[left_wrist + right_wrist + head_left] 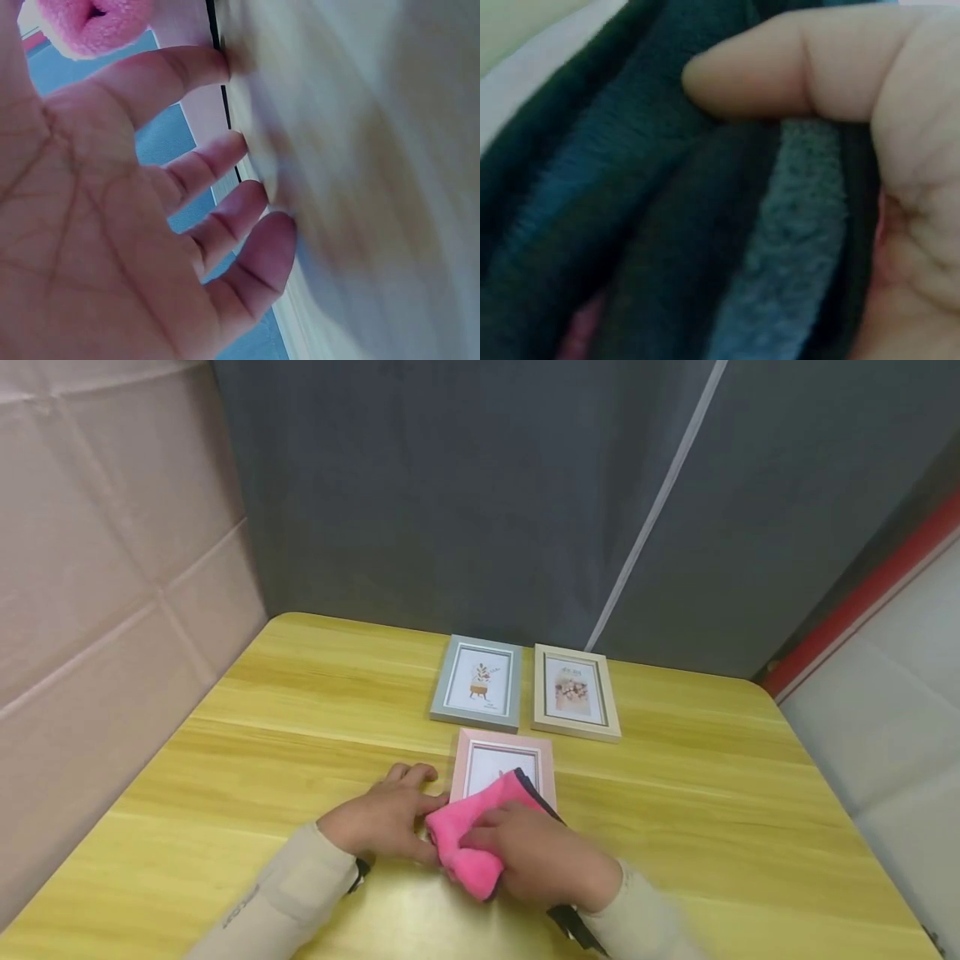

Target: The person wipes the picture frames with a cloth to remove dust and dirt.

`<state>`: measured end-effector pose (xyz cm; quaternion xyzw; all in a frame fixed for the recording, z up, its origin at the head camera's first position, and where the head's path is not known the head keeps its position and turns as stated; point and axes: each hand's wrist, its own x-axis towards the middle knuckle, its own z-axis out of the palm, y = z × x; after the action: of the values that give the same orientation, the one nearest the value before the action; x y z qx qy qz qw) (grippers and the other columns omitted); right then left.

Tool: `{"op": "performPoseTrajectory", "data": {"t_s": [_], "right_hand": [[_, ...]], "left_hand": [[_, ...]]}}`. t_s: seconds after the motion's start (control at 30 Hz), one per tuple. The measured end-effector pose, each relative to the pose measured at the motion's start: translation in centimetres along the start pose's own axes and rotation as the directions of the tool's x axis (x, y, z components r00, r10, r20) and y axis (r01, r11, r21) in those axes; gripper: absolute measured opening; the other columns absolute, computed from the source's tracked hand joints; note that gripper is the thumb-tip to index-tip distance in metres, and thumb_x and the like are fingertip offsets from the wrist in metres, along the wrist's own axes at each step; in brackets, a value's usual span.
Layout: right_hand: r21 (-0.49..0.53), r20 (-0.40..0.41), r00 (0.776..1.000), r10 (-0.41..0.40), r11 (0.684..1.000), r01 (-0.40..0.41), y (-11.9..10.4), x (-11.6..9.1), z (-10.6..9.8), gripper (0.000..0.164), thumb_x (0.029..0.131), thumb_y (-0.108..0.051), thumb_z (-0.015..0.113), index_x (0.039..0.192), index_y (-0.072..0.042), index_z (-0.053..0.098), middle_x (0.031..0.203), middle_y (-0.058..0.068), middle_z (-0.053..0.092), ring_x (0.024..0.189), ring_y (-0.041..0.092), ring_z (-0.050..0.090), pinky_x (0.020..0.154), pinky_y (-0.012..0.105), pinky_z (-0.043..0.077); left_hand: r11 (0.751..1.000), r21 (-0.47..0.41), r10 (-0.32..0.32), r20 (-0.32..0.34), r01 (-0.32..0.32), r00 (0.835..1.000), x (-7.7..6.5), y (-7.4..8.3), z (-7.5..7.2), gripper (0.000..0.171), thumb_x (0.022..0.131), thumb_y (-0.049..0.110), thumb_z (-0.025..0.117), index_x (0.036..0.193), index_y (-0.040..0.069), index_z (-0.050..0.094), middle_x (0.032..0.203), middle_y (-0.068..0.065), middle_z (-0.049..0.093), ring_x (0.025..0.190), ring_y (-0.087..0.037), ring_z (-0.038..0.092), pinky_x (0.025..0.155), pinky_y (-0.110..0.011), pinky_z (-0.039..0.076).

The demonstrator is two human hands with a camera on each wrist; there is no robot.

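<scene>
In the head view, a pink-framed picture (pixel 504 742) lies flat on the yellow wood-grain table, its lower part covered by a cloth. My right hand (pixel 551 856) grips that folded cloth (pixel 476 814), pink with dark grey edging, and rests it on the frame. Grey folds of the cloth (pixel 795 225) fill the right wrist view beside one finger. My left hand (pixel 386 817) is at the frame's left side, with fingers spread and slightly bent. In the left wrist view, the left hand's fingertips (pixel 255 199) touch along the frame's edge and the tabletop.
A blue-grey picture frame (pixel 438 697) and a cream picture frame (pixel 613 718) lie side by side behind the pink one. Beyond the table (pixel 300 727) rises a dark grey partition (pixel 420 502). A pale covered wall (pixel 97 552) stands at the left.
</scene>
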<state>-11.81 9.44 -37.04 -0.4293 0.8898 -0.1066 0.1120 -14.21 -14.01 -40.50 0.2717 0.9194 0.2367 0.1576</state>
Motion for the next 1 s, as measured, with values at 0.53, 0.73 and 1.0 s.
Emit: {"op": "performPoseTrajectory", "data": {"t_s": [0.53,0.73,1.0], "right_hand": [[-0.077,0.040,0.960,0.278,0.958,-0.275,2.0,4.3,-0.7,0.047,0.086,-0.008,0.071,0.130,-0.025,0.067,0.115,0.001,0.060,0.099,0.019,0.056,0.094,0.038,0.049],[-0.092,0.029,0.932,0.361,0.929,-0.357,2.8,5.9,-1.2,0.050,0.089,-0.009,0.065,0.138,-0.021,0.061,0.111,0.008,0.055,0.098,0.024,0.049,0.089,0.039,0.049],[0.012,0.053,0.925,0.377,0.926,-0.378,3.5,5.7,-1.5,0.058,0.089,-0.007,0.065,0.144,-0.022,0.055,0.124,0.009,0.054,0.106,0.024,0.049,0.093,0.041,0.048]], "left_hand": [[0.999,0.040,0.016,0.024,-0.017,1.000,-0.1,-0.3,-0.1,0.080,0.073,0.058,0.079,0.136,0.011,0.062,0.151,-0.011,0.034,0.131,-0.033,0.031,0.099,-0.058,0.040],[1.000,0.026,-0.002,0.038,0.001,0.999,-0.2,-0.1,-0.1,0.085,0.074,0.056,0.080,0.141,0.010,0.056,0.152,-0.013,0.033,0.133,-0.033,0.029,0.102,-0.056,0.037],[1.000,0.028,-0.009,0.022,0.008,1.000,-0.2,-0.1,0.1,0.086,0.074,0.057,0.079,0.141,0.009,0.056,0.152,-0.013,0.034,0.133,-0.033,0.030,0.103,-0.055,0.037]]}}
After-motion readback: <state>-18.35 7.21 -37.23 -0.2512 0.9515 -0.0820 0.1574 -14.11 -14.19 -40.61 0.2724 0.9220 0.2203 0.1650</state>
